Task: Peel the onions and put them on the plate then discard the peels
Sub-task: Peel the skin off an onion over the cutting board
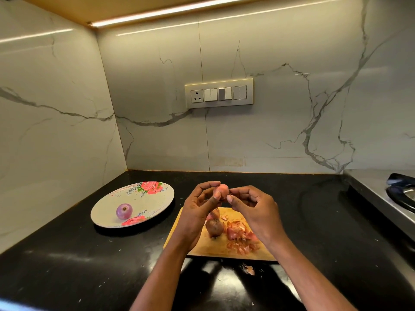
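Note:
A small pinkish onion [221,190] is held up above the wooden cutting board [202,243]. My left hand [197,209] grips it between thumb and fingers. My right hand [251,207] pinches its right side with thumb and fingertips. On the board lie an unpeeled brown onion [214,227], part of another onion [215,213] behind it, and a heap of pink peels [241,237]. One peeled purple onion [124,211] sits on the floral plate [155,198] to the left.
The black counter [89,254] runs to marble walls at the left and back. A stray peel [249,269] lies in front of the board. A steel stove [399,194] stands at the far right. A switch panel [219,93] is on the back wall.

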Demonstrator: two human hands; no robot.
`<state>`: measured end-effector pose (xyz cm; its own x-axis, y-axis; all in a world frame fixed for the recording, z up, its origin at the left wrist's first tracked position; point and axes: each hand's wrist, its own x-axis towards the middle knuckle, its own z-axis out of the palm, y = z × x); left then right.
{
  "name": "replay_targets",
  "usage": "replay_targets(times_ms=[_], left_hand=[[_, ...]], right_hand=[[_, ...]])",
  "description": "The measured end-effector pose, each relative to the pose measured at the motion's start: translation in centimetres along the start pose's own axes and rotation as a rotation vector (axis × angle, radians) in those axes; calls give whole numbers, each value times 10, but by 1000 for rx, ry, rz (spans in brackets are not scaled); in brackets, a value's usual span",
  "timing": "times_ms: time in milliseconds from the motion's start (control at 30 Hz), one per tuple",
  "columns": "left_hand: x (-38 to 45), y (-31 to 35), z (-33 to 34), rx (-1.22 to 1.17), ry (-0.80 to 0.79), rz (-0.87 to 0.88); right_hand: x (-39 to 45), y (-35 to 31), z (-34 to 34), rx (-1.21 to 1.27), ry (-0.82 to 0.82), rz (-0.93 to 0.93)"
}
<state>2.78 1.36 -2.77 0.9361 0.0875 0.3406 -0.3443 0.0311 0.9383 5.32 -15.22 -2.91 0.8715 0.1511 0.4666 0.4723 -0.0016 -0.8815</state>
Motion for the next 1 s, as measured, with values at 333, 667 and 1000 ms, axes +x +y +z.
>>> replay_targets(times_ms=[333,667,1000], left_hand=[[1,-4,0,105,34,-2],[2,-5,0,109,16,-15],[-1,1,0,-82,-41,-43]], right_hand=[[0,1,-3,34,-4,2],[-3,0,1,-296,70,-156],[5,5,-13,-222,118,-1]])
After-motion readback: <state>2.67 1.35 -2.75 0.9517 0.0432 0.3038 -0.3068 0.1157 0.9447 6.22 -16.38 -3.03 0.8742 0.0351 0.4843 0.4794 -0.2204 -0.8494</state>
